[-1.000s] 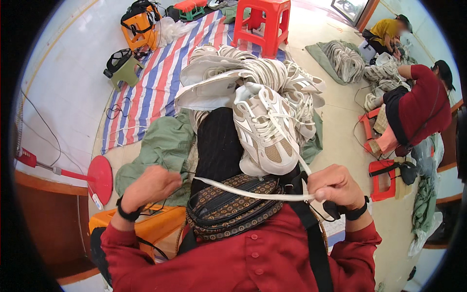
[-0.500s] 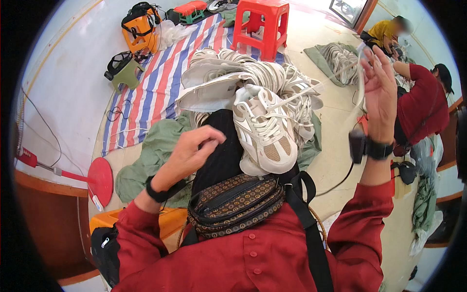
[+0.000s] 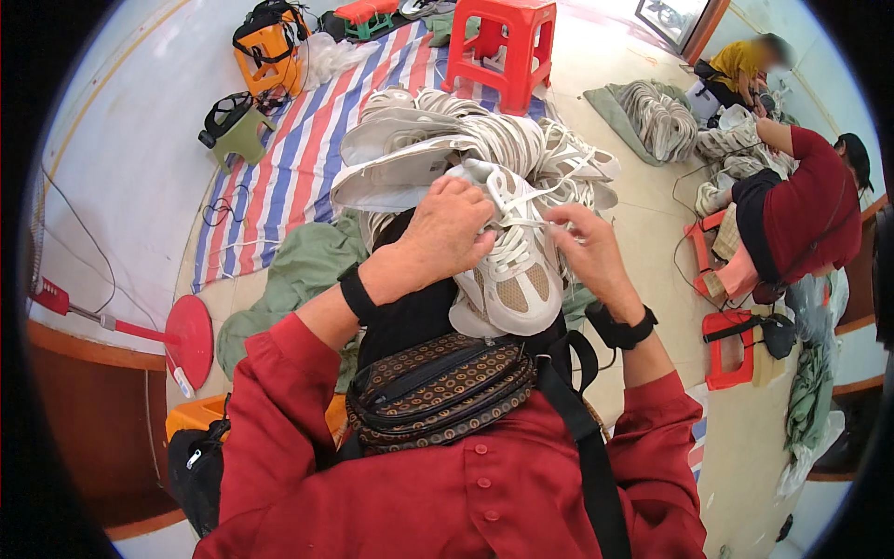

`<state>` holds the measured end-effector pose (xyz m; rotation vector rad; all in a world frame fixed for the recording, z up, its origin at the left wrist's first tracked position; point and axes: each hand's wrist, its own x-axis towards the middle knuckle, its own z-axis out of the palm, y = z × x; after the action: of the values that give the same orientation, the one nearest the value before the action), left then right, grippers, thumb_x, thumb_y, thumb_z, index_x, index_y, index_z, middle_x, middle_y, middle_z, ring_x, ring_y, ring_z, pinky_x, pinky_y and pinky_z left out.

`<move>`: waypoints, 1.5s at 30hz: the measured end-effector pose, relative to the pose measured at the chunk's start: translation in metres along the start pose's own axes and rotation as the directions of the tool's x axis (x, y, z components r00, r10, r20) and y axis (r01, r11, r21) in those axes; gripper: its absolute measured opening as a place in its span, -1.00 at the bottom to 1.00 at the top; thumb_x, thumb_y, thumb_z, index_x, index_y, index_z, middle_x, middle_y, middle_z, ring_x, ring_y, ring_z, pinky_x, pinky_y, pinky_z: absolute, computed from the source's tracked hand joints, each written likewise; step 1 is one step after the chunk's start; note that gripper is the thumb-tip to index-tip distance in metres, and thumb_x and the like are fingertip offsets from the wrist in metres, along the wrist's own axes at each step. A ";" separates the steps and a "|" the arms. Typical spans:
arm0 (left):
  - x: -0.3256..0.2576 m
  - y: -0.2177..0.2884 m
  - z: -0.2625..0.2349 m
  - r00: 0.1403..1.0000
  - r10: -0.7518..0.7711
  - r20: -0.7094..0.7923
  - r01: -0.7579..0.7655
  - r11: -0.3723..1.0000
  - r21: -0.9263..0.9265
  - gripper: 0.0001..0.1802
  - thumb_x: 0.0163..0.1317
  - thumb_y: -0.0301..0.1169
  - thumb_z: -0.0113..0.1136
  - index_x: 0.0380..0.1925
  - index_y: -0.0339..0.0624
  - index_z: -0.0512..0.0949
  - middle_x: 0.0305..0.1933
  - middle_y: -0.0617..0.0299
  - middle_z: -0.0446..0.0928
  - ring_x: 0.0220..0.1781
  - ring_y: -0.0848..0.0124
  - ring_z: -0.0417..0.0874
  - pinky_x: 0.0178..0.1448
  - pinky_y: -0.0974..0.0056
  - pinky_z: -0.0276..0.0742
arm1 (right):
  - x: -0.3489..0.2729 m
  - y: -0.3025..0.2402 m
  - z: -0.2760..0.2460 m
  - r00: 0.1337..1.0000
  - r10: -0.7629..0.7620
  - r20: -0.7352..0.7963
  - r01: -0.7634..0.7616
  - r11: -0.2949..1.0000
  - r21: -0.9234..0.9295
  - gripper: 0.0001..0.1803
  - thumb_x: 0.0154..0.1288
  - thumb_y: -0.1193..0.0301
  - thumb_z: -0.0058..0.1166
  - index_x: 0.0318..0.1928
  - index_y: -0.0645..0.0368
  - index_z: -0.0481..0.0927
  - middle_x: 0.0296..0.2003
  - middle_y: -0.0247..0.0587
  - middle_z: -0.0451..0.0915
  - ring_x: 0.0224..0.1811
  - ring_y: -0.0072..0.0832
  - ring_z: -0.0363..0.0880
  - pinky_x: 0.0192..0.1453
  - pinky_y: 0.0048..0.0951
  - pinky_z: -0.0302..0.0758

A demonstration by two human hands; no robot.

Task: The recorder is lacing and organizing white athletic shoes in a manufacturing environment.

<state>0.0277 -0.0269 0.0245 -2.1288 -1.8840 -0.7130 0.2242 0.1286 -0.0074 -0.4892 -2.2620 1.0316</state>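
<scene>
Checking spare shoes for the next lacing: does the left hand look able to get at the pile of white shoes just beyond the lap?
Probably yes. The left hand rests on the shoe being laced, and the pile lies right past it, nothing between.

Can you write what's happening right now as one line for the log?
left hand: on shoe, pinching lace | right hand: pinching lace | shoe: on lap | shoe pile: behind

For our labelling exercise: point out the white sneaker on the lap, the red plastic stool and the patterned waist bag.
white sneaker (image 3: 507, 284), head view, on its mesh toe.
red plastic stool (image 3: 507, 17), head view, on its seat top.
patterned waist bag (image 3: 438, 387), head view, on its front pocket.
</scene>
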 end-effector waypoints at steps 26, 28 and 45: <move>-0.013 0.006 0.007 0.984 -0.067 -0.165 0.027 0.972 -0.233 -0.81 0.01 -0.51 0.15 -0.31 -0.18 0.54 -0.25 0.12 0.54 -0.01 0.10 0.51 0.14 0.14 0.36 | -0.062 -0.182 -0.060 0.628 -0.710 0.318 0.522 0.688 0.504 -0.82 0.16 0.45 0.08 -0.23 0.22 0.64 -0.31 -0.19 0.62 -0.31 -0.34 0.62 -0.26 -0.36 0.54; -0.013 0.006 0.001 0.990 -0.021 -0.136 -0.011 0.973 -0.229 -0.84 0.03 -0.49 0.15 -0.33 -0.19 0.55 -0.25 0.10 0.54 -0.01 0.09 0.51 0.15 0.14 0.37 | -0.061 -0.191 -0.067 0.430 -0.813 0.392 0.559 0.581 0.592 -0.83 0.30 0.31 0.14 -0.23 0.12 0.67 -0.20 -0.12 0.68 -0.25 -0.36 0.67 -0.17 -0.37 0.58; -0.152 -0.096 -0.097 0.413 -0.909 -0.050 0.053 0.079 -0.995 -0.66 0.41 -0.30 -0.13 -0.06 -0.33 0.50 -0.15 0.04 0.62 -0.25 0.31 0.68 -0.14 0.27 0.64 | 0.027 -0.060 0.017 0.896 -0.372 0.242 0.438 0.826 -0.355 -0.79 0.17 0.59 0.00 -0.16 0.19 0.57 -0.35 -0.09 0.47 -0.27 -0.15 0.55 -0.23 -0.20 0.47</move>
<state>-0.0967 -0.1886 0.0197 -0.6237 -1.7989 -2.9573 0.1873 0.0960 0.0404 -0.0643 -2.5834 0.3973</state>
